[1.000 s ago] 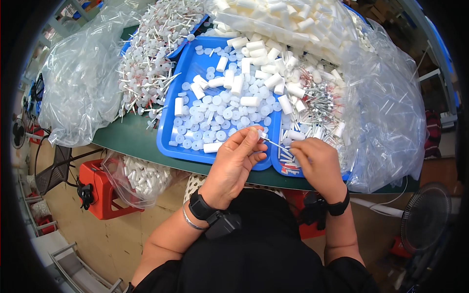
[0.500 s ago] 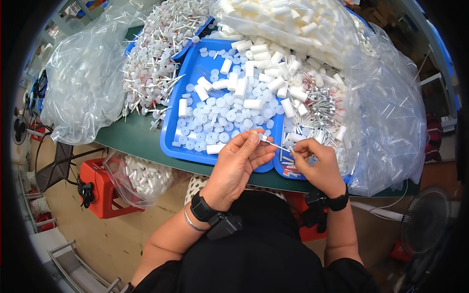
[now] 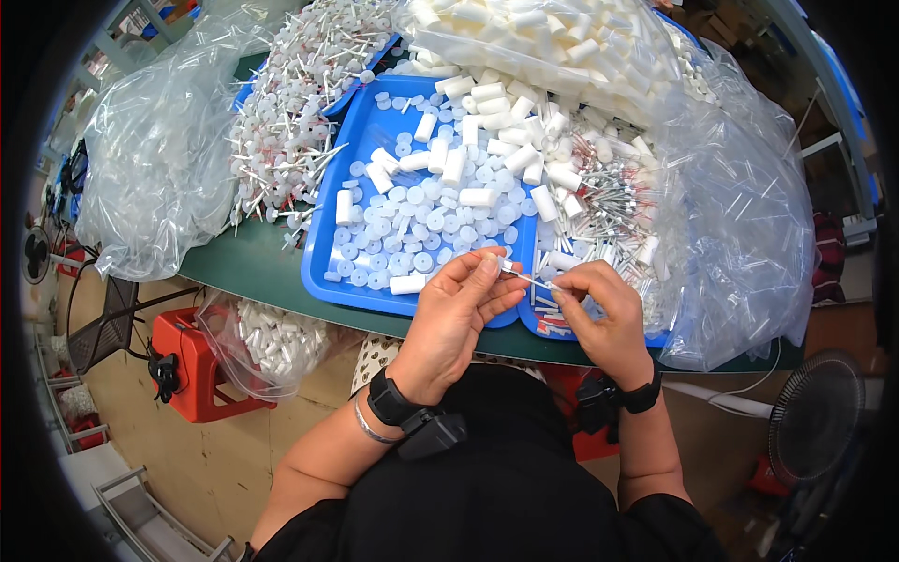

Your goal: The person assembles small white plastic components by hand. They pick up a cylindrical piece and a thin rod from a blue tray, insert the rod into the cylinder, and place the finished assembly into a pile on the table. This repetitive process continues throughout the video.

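A thin metal rod (image 3: 532,278) with a small white piece at its left end stretches between my two hands. My left hand (image 3: 461,304), palm partly up, pinches the white end between thumb and fingers. With thumb and forefinger, my right hand (image 3: 604,307) grips the rod's other end. Both hands are over the front edge of a blue tray (image 3: 361,298). In that tray lie many translucent white discs (image 3: 412,225) and several white foam-like cylinders (image 3: 478,197). What exactly sits inside the fingertips is partly hidden.
Loose metal rods with red bits (image 3: 613,201) lie in a second blue tray (image 3: 543,323) at right. A heap of assembled white sticks with discs (image 3: 295,122) is at far left. Plastic bags (image 3: 740,215) flank the green table (image 3: 243,267); a fan (image 3: 815,412) stands right.
My right hand has shifted slightly left along the rod, toward my left hand. My left hand stays nearly in place, and the whole view has moved a little.
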A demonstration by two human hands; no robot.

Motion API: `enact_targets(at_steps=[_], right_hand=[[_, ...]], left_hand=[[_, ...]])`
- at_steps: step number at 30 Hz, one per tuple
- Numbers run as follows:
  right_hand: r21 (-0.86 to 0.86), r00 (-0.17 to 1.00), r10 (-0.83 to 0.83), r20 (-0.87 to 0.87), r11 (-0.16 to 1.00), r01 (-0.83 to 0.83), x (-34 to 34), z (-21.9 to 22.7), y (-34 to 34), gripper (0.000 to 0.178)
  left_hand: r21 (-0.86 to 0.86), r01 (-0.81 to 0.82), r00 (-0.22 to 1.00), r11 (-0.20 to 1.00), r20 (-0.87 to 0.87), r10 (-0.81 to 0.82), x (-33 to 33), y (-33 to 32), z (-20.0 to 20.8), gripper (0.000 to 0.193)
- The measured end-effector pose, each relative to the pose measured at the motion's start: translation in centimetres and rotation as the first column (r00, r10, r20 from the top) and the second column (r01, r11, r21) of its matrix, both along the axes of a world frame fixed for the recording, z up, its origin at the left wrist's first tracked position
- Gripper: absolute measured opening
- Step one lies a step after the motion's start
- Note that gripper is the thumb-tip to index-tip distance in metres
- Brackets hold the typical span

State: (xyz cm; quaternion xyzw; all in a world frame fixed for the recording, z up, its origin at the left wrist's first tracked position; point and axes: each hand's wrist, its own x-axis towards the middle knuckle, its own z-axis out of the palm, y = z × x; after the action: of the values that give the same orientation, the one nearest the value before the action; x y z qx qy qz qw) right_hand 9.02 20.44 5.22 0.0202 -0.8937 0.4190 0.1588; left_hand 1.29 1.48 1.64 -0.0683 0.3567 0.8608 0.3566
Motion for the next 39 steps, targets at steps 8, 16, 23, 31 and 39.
enact_targets(at_steps=[8, 16, 23, 31, 39], right_hand=[[0.095, 0.996, -0.016, -0.086, 0.995, 0.024, -0.2, -0.1, -0.2, 0.017], [0.119, 0.993, 0.032, -0.117, 0.993, -0.018, -0.3, 0.0, -0.8, 0.011], [-0.706, 0.827, 0.292, 0.480, 0.688, 0.168, -0.8, 0.4, -0.8, 0.033], [-0.398, 0.948, 0.060, 0.313, 0.914, 0.073, -0.6, 0.4, -2.7, 0.031], [-0.142, 0.959, -0.222, 0.178, 0.958, 0.248, 1.9, 1.5, 3.5, 0.031]], left_hand=[[-0.001, -0.056, 0.998, 0.998, 0.002, 0.056, -0.3, -0.3, 0.9, 0.029], [-0.005, 0.002, 1.000, 1.000, -0.011, -0.002, 0.1, -0.3, 0.4, 0.033], [-0.004, 0.138, 0.982, 0.990, -0.126, -0.138, 0.9, -0.2, 0.3, 0.040], [-0.043, -0.034, 0.993, 0.998, -0.118, 0.029, -2.4, -2.5, 0.7, 0.032], [0.042, -0.385, 0.907, 0.922, -0.169, 0.386, -14.7, -9.6, 4.0, 0.047]])
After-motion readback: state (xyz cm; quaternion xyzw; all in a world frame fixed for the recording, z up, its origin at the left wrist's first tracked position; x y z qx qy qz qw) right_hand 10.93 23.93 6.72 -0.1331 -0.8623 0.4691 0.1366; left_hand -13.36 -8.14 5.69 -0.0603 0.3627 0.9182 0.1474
